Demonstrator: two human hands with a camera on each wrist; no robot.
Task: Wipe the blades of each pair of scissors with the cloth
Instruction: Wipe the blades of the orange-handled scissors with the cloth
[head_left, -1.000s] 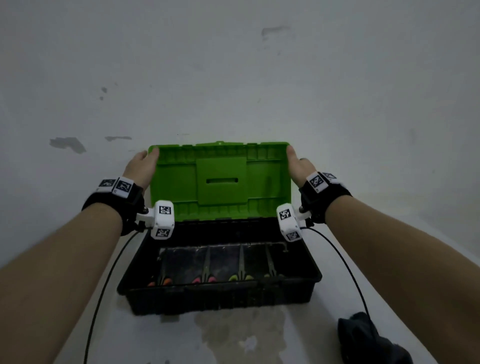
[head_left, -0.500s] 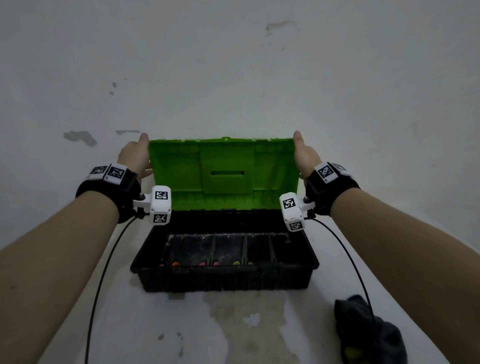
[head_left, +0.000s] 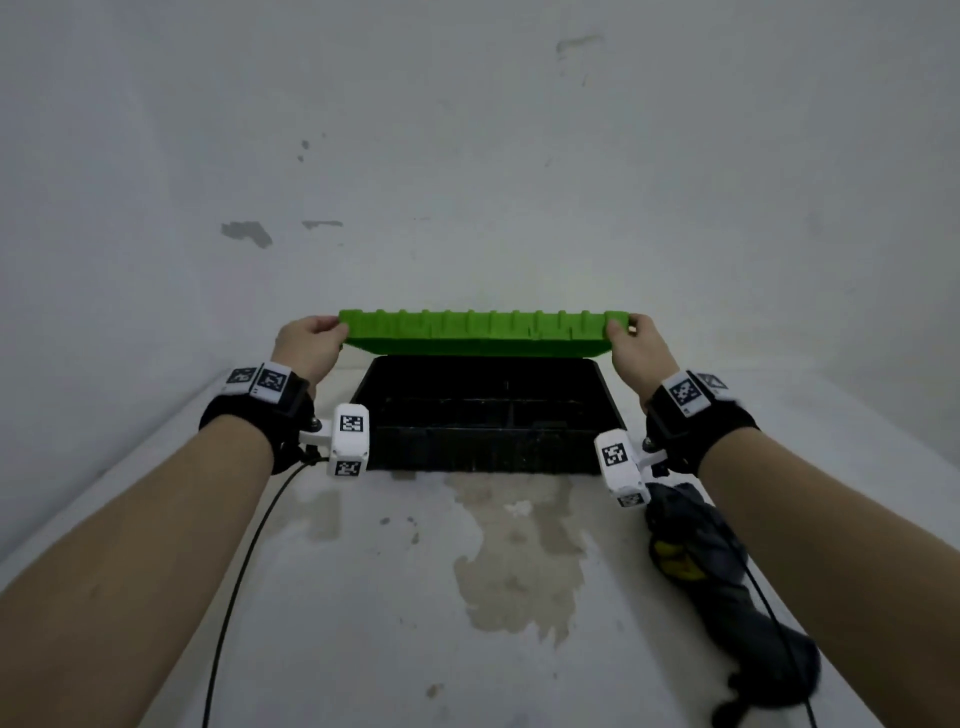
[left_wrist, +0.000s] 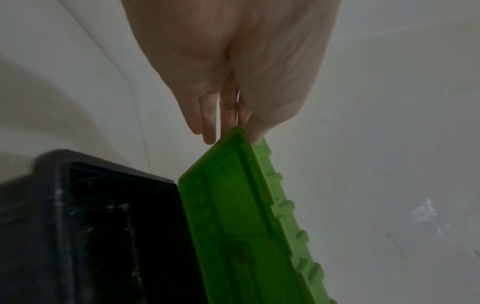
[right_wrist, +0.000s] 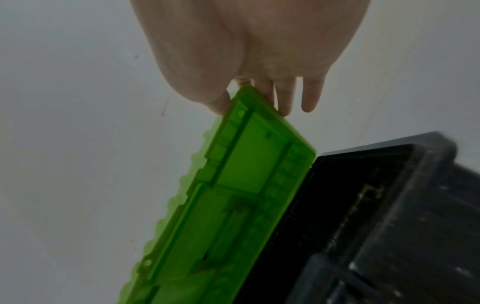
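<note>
- Two hands hold the green lid (head_left: 475, 335) of the black box (head_left: 485, 415) on the table (head_left: 363, 597), one at each far corner.
- Left hand (head_left: 306, 345) pinches its corner; right hand (head_left: 636, 348) pinches the other.
- No scissors show now; they may be deep in the dark box.
- Scissors are likely hard, sharp and a bit slippery, so hold the handles.
- Soft dark cloth (head_left: 727, 587) lies just right of the box; it should bunch up easily.
</note>
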